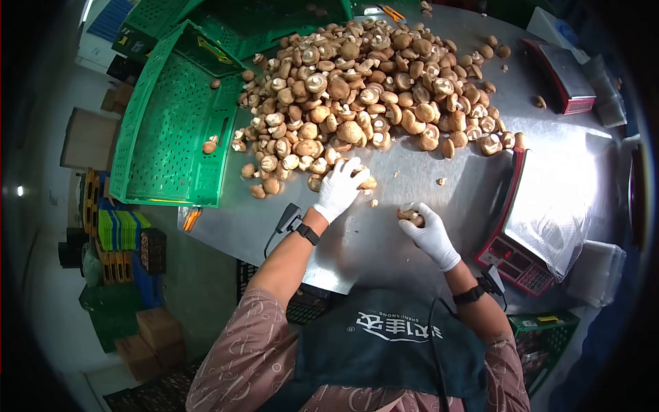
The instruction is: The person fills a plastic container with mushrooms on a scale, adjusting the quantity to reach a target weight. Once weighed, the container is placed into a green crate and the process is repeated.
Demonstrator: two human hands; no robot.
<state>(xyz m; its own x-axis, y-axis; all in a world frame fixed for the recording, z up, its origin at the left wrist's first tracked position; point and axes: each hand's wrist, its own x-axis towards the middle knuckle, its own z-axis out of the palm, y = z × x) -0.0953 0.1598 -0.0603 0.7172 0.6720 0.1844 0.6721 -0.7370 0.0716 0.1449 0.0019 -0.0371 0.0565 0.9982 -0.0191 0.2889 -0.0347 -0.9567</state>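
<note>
A big heap of brown-capped shiitake mushrooms point(371, 89) with pale stems covers the back of the metal table. My left hand point(341, 187), white-gloved, is at the heap's front edge, its fingers curled over mushrooms; how firmly it grips is partly hidden. One mushroom point(369, 183) shows just beside its thumb. Nearer the table's front, my right hand point(431, 238), also gloved, holds a single shiitake mushroom point(409, 215) between thumb and fingers, apart from the heap. A small stem piece point(373, 203) lies on the metal between the hands.
A green crate point(175, 130) with a few mushrooms stands tilted at left. On the right are a red-framed scale point(522, 264) covered in plastic, another scale point(566, 79) and clear trays point(596, 273). Orange-handled scissors point(192, 218) lie at the table's left corner point(226, 223).
</note>
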